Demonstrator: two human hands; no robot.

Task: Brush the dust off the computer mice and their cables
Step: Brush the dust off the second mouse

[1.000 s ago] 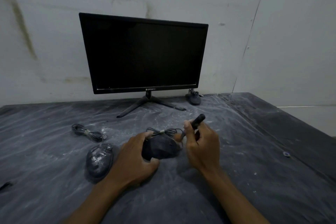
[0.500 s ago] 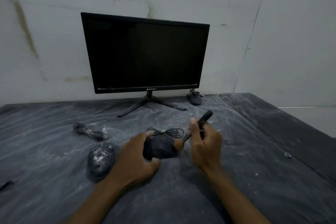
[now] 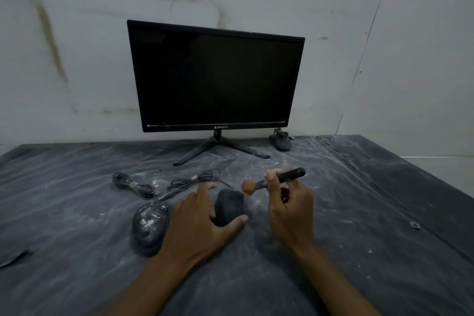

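A black mouse [image 3: 229, 206] sits mid-table on the dusty dark surface [image 3: 333, 251]. My left hand [image 3: 200, 226] holds it between the thumb at its near end and fingers on its left side, index finger stretched out. Its bundled cable [image 3: 195, 179] lies behind my fingers. My right hand [image 3: 289, 213] grips a black-handled brush [image 3: 288, 175] whose orange bristles [image 3: 247, 187] hover at the mouse's far right end. A second, dust-covered mouse [image 3: 150, 226] lies to the left, with its coiled cable [image 3: 133, 185] behind it. A third mouse [image 3: 280, 142] rests near the monitor's right foot.
A black monitor [image 3: 215, 77] on a splayed stand [image 3: 220, 149] stands at the back against the white wall. A small pale scrap [image 3: 415, 225] lies at the right. The table's right edge runs diagonally; a dark strip [image 3: 15, 258] lies at the left edge.
The mouse has come down from my raised left hand onto the table and my fingers have loosened. The brush swung so its bristles show at the mouse's far end.
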